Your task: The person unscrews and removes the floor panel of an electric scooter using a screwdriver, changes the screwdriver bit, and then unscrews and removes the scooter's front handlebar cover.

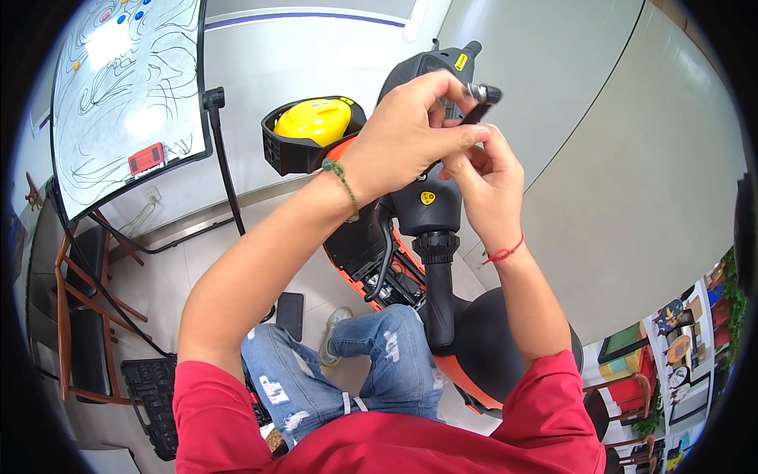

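Note:
My left hand (410, 134) and my right hand (491, 178) meet above the handlebar of an orange and black scooter (471, 381). Between the thumb and fingers of my left hand is a small black part with a shiny end (493, 95); its exact kind is unclear. The closed fingertips of my right hand press close against the left thumb, just below that part. What they pinch, if anything, is hidden. Beneath both hands runs the black handlebar grip (440, 304) with a ribbed collar. An opened compartment with wires (399, 280) shows in the scooter's body.
A yellow helmet (316, 121) sits in a black basket (280, 150) on the scooter. At the left stand a whiteboard (126, 87) and a wooden chair (63, 316). An open black tool case (150, 395) lies on the floor. Shelves (687, 347) line the right.

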The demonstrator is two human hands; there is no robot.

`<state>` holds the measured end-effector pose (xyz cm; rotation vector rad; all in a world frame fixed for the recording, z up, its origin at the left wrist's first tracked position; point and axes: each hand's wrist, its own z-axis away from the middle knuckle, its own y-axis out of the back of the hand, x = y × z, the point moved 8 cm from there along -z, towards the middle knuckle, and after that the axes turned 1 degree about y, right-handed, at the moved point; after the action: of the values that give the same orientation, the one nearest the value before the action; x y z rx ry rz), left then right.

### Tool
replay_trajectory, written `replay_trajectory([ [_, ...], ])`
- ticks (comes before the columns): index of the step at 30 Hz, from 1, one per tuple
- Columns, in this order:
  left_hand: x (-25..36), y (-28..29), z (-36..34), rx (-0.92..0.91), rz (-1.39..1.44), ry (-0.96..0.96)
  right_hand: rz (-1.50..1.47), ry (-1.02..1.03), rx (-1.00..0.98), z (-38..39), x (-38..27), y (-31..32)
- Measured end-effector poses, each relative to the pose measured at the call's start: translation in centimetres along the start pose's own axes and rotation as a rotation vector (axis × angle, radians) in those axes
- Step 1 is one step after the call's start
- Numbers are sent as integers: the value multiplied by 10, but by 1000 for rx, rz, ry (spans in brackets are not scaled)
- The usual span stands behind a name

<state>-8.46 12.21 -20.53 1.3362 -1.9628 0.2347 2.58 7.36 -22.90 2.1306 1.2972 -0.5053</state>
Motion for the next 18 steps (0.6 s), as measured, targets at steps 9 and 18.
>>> replay_trajectory([
  [9,-1,2,3,44,260,-65,-192,-126,71,4,-8,-2],
  [18,12,-3,-5,119,39,-76,260,-142,-58,0,15,-3],
])
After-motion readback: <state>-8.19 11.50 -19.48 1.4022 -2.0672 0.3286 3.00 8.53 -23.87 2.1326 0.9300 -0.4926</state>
